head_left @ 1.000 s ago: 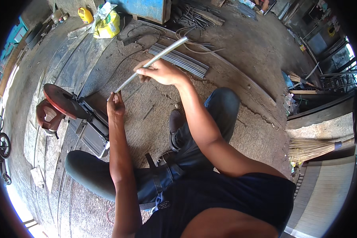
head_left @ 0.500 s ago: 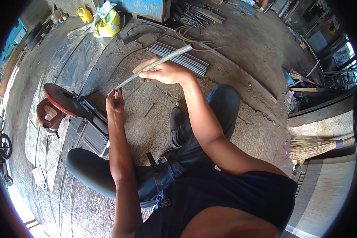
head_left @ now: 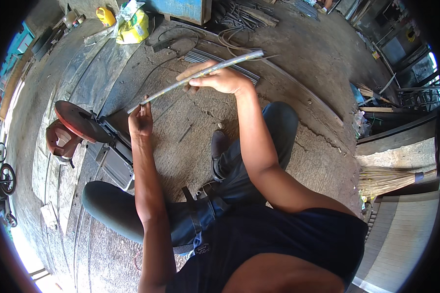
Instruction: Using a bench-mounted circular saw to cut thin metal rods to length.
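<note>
A slim grey metal tube (head_left: 173,87) slants up to the right in front of me. Near its lower left end, the fingers of my left hand (head_left: 141,121) pinch it from below. Farther along, my right hand (head_left: 223,80) grips the tube between thumb and fingers, with one finger stretched along it. The tube's far right end sticks out past my right hand over the floor. To the left of my left forearm stands a cut-off saw (head_left: 85,122) with a reddish round guard; my hands are apart from it.
Behind my right hand lies a row of similar grey tubes (head_left: 199,56) on the floor. Cables (head_left: 230,41) and scrap rods (head_left: 244,18) are farther back, by a blue cabinet (head_left: 176,10). A yellow bag (head_left: 134,30) stands at the far left, a straw broom (head_left: 384,181) at right.
The tube has swung to a flatter slant, its right end shifting right. My right hand has moved right and slightly up with it; my left hand has barely moved.
</note>
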The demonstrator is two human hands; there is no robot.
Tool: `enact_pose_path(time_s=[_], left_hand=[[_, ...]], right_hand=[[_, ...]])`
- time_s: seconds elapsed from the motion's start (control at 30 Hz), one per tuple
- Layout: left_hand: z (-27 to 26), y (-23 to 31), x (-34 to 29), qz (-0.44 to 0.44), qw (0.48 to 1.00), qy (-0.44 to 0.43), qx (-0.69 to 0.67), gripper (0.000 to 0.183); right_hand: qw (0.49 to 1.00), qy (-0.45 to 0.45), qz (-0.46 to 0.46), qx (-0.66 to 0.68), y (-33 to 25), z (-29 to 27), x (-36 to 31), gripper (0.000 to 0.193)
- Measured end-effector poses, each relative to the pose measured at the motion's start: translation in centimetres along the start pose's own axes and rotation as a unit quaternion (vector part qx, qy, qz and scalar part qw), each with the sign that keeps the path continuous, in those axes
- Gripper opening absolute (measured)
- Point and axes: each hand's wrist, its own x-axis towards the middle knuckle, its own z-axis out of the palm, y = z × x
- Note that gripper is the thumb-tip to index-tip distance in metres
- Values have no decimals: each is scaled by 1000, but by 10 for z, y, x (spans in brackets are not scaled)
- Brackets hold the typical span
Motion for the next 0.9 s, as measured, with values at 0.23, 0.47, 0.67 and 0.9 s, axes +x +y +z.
enact_pose_path(time_s=[0.23, 0.47, 0.67, 0.9], left_hand=[[19, 1, -11, 22, 999, -27, -4, 27], [39, -6, -25, 46, 994, -89, -33, 30], [45, -11, -31, 55, 993, -97, -43, 34], [49, -12, -33, 63, 990, -120, -36, 37]], right_hand=[[996, 24, -69, 55, 7, -15, -11, 29], [986, 19, -101, 127, 25, -38, -21, 27], [980, 12, -122, 157, 31, -41, -22, 24], [978, 11, -127, 168, 34, -45, -24, 23]])
